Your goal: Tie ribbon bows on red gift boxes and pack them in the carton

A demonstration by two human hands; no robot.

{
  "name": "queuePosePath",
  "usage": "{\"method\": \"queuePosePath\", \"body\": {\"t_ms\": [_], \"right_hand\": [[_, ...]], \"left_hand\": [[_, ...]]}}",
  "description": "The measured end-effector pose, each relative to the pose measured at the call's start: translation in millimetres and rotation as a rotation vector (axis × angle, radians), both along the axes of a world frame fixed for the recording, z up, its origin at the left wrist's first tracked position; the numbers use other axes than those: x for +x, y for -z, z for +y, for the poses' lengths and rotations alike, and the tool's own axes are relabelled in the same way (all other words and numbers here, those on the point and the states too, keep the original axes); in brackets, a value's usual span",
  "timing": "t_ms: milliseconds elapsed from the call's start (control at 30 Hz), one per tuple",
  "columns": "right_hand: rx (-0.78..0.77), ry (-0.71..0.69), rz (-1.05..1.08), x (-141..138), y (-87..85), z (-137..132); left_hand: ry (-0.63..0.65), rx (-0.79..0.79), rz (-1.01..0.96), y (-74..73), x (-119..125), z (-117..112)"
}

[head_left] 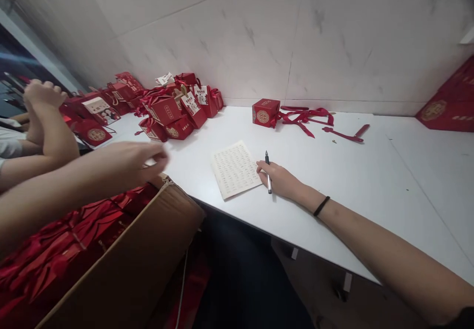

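My right hand [283,178] rests on the white table with its fingers closed on a pen [268,173], whose dark tip points away from me. Just left of those fingers, a small notebook page [237,170] lies flat, covered in rows of handwritten marks too small to read. My left hand [142,161], blurred by motion, is raised above the far end of a cardboard box [148,240]. Its fingers are loosely curled, a gap shows beside the thumb, and I see nothing held. Red gift boxes with ribbons [74,240] fill the cardboard box.
Red gift boxes [170,112], some tagged, are piled at the back left. A single red box [265,113] with ribbons [307,118] stands near the wall; a loose strap [346,134] lies right of it. Another person's arm [52,122] is at left. A large red item [450,104] stands far right.
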State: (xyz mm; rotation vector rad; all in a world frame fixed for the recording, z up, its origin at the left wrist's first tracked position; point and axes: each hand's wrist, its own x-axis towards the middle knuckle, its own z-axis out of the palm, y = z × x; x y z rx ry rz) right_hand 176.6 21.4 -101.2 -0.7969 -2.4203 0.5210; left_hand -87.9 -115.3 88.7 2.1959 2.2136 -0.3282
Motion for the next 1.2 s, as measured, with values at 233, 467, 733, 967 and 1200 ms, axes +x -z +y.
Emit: {"method": "queuePosePath", "body": {"t_ms": [233,467,733,967,1200], "right_hand": [[-0.383,0.249,0.605,12.3,-4.2,-0.2],[-0.568,0.343,0.788,2.4,-9.6,2.6],[-0.582,0.355,0.461,-9.8,-18.8,-19.0],[-0.411,0.386,0.349,-10.7,-20.0,-15.2],[-0.405,0.365,0.277,-9.0,-20.1,-16.2]], "left_hand": [[0.431,-0.243,-0.079,86.3,52.5,115.5],[0.348,-0.325,-0.303,120.4,51.4,135.8],[0.365,-0.366,-0.462,128.0,78.1,142.8],[0.217,-0.312,-0.439,139.5,89.0,141.5],[0.180,-0.249,-0.498,146.9,93.1,139.5]]}}
